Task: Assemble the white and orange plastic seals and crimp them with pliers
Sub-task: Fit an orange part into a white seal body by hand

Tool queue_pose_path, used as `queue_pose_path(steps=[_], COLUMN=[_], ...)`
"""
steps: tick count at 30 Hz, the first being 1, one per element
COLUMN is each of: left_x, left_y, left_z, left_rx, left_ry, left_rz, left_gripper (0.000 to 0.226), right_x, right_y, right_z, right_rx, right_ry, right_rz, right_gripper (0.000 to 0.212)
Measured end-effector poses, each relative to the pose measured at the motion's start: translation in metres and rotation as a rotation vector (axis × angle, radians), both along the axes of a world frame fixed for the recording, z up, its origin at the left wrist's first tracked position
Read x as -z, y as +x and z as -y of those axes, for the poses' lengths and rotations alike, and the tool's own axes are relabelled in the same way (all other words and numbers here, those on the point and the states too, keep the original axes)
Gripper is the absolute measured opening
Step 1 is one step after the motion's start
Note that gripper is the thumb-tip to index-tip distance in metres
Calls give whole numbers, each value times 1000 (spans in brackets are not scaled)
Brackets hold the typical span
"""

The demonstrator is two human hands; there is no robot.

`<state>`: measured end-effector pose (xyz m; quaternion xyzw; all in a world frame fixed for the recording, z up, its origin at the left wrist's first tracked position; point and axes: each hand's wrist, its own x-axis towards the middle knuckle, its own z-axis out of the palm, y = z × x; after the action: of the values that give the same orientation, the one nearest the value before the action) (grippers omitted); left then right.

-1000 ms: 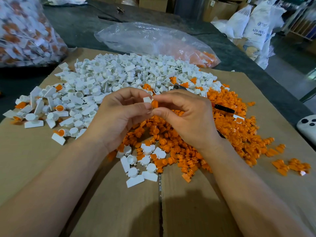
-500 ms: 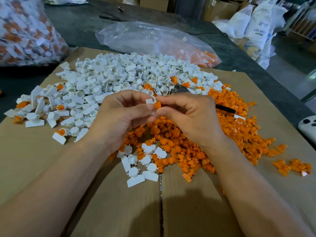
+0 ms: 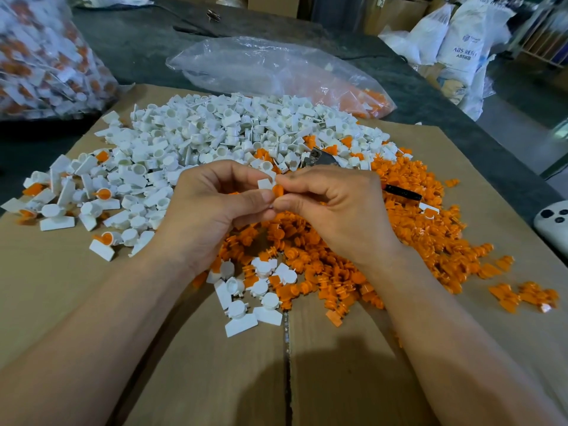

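My left hand (image 3: 212, 207) pinches a white seal body (image 3: 265, 183) between thumb and fingers. My right hand (image 3: 335, 204) pinches an orange seal insert (image 3: 278, 190) pressed against the white piece; the two hands meet above the parts. A big pile of white seal bodies (image 3: 215, 133) lies behind and to the left. A pile of orange inserts (image 3: 415, 229) spreads below and to the right of my hands. The pliers (image 3: 319, 157) lie half buried where the piles meet, their black handle (image 3: 402, 192) showing past my right hand.
All parts lie on a flattened cardboard sheet (image 3: 61, 287) on a dark table. A clear plastic bag (image 3: 276, 72) lies behind the white pile, and a full bag of assembled seals (image 3: 40, 63) stands at the far left. A white device (image 3: 553, 219) sits at the right edge.
Both hands stay together holding the two pieces, having lifted slightly away from me. The pliers' metal head now shows behind my right hand.
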<state>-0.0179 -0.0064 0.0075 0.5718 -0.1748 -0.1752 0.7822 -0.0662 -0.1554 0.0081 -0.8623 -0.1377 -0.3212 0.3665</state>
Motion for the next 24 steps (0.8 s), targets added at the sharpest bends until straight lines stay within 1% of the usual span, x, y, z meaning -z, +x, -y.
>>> queue_pose_path(steps=[7, 9, 11, 13, 14, 15, 18, 19, 24], left_x=[0, 1, 1, 0, 0, 0, 0, 0, 2], left_y=[0, 0, 1, 1, 1, 1, 1, 1, 2], left_z=[2, 3, 4, 3, 3, 2, 1, 1, 2], left_rx=[-67, -83, -103, -99, -97, -96, -94, -93, -88], left_ry=[29, 50, 46, 23, 19, 24, 48, 50, 39], left_rz=[12, 17, 9, -2, -5, -5, 5, 5, 1], left_gripper=[10, 14, 22, 11, 6, 5, 4, 4, 5], right_x=[1, 1, 1, 0, 0, 0, 0, 0, -1], right_y=[0, -1, -2, -3, -3, -3, -3, -3, -2], right_z=[-2, -3, -4, -4, -4, -4, -4, -4, -3], right_rx=[-5, 4, -11, -45, -56, -60, -65, -64, -70], right_ry=[-26, -28, 36, 161, 190, 185, 109, 101, 58], right_rz=[11, 5, -47, -117, -128, -118, -68, -62, -36], right_gripper=[25, 26, 31, 42, 45, 43, 26, 24, 22])
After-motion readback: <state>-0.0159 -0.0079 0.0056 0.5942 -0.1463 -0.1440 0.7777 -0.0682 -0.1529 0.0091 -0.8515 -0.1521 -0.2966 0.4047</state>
